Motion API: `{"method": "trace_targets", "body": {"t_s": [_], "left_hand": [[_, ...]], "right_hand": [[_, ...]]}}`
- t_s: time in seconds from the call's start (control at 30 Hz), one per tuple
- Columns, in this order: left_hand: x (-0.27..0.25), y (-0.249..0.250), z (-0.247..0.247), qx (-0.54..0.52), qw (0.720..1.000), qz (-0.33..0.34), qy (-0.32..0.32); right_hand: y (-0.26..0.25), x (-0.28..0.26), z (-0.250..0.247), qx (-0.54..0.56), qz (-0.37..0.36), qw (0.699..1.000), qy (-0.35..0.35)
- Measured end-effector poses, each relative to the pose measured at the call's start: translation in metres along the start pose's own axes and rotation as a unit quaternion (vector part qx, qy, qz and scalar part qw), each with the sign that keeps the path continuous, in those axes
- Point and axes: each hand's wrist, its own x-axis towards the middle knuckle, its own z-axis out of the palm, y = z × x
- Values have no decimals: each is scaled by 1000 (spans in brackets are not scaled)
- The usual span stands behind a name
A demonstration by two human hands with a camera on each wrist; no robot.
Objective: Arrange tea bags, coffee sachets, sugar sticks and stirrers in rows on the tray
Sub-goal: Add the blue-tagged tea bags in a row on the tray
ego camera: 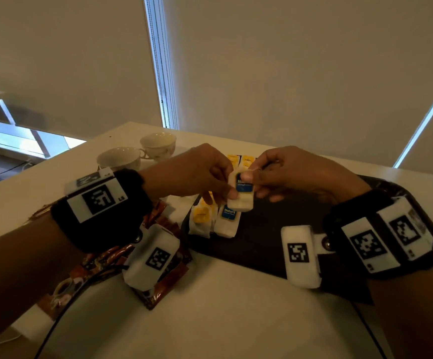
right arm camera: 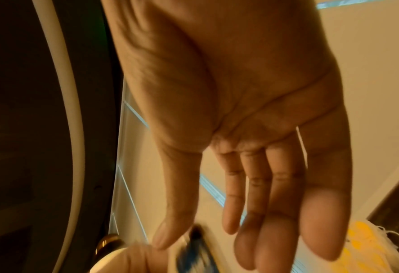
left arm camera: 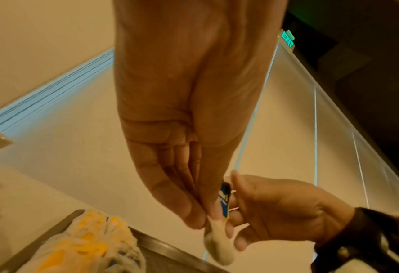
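step: I've got a blue-tag tea bag [ego camera: 241, 193] up in the air between both hands, above the dark tray [ego camera: 275, 237]; I read it as a handover or a straightening before set-down.
left grip: left hand [ego camera: 192, 172] pinching the tea bag, thumb and fingertips [left arm camera: 189, 218] pressed on its lower white pouch edge.
right grip: right hand [ego camera: 295, 172] pinching the blue tag end with thumb [right arm camera: 168, 234] and forefinger; other fingers spread loose past the grip, holding nothing.
task thing: tea bag hangs upright in both grips, pouch below the pinch, clear of the tray.
already down: another blue-tag tea bag [ego camera: 227, 220] flat just below the grips, yellow-tag tea bags [ego camera: 202, 218] touching it on the left-grip side; more yellow tags [ego camera: 241, 160] beyond the grips.
waiting: coffee sachets [ego camera: 163, 270] on the counter [ego camera: 223, 320] under my left wrist, off the tray.
do it well: I'd keep one grip only for the drop, let the pouch flatten first, tag face up, lay it just beside the laid blue one on the right-grip side, edges parallel, no overlap.
watch: limp pouch and string may fold or snag; don't drag the neighbours.
cannot tell: sugar sticks, stirrers not seen.
other: two teacups [ego camera: 137, 151] far side of the left grip.
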Motion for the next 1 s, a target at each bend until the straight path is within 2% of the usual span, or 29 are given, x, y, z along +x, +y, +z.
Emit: {"method": "trace_targets", "body": {"t_s": [0.17, 0.3, 0.37, 0.47, 0.63, 0.73, 0.83, 1.0], "left_hand": [[0, -12, 5, 60, 994, -70, -64], [2, -18, 14, 122, 980, -93, -129], [6, -22, 19, 188, 969, -102, -124], [7, -24, 24, 278, 952, -108, -67], [-3, -19, 31, 333, 940, -69, 23], [-6, -17, 39, 319, 945, -65, -18], [-7, -18, 45, 332, 938, -68, -73], [-3, -19, 47, 330, 938, -69, -78]], "right_hand": [[1, -7, -20, 47, -7, 998, 44], [2, -8, -26, 56, -1, 997, 48], [2, -8, -27, 55, -3, 997, 50], [2, -7, -28, 55, -8, 997, 46], [1, -7, -28, 58, -12, 997, 44], [0, -8, -26, 57, -13, 997, 43], [1, -7, -25, 55, -14, 998, 38], [1, -9, -26, 64, -11, 997, 39]]}}
